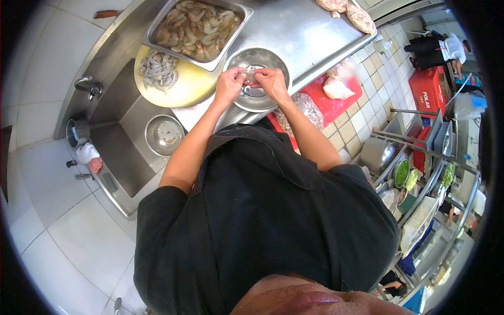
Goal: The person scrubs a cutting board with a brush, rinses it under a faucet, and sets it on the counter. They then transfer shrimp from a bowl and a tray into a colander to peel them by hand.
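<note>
Both hands meet above a round metal colander. Between their fingertips is a small greyish shrimp, partly covered by the fingers. My left hand pinches it from the left, and my right hand from the right. Pale scraps lie in the colander beneath. Behind it a deep steel pan holds many unpeeled shrimp in murky liquid. A heap of grey peeled shrimp rests on a round yellowish cutting board to the left.
Left is a steel sink with a metal bowl and a faucet. Raw meat pieces lie at the counter's far right. A red crate with bagged food stands below. Shelving and a person are farther right.
</note>
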